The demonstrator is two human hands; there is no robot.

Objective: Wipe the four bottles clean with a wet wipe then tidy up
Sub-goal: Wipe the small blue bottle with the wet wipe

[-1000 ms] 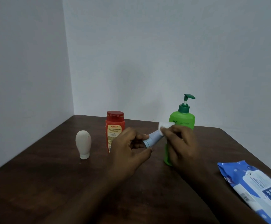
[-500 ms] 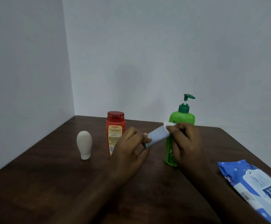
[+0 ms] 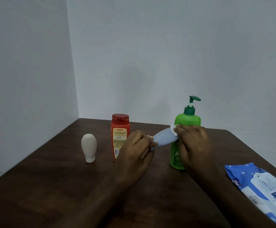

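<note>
Now left hand (image 3: 136,150) grips blue bottle (image 3: 164,138); right hand (image 3: 194,145) pinches wipe (image 3: 173,129) against it.

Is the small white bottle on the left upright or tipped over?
Upright. The white bottle stands on its cap on the table, rounded end up, untouched by either hand.

Both forearms are bare from the frame's lower edge up to the wrists. The left hand (image 3: 136,151) and right hand (image 3: 194,145) are bare, ungloved.
</note>
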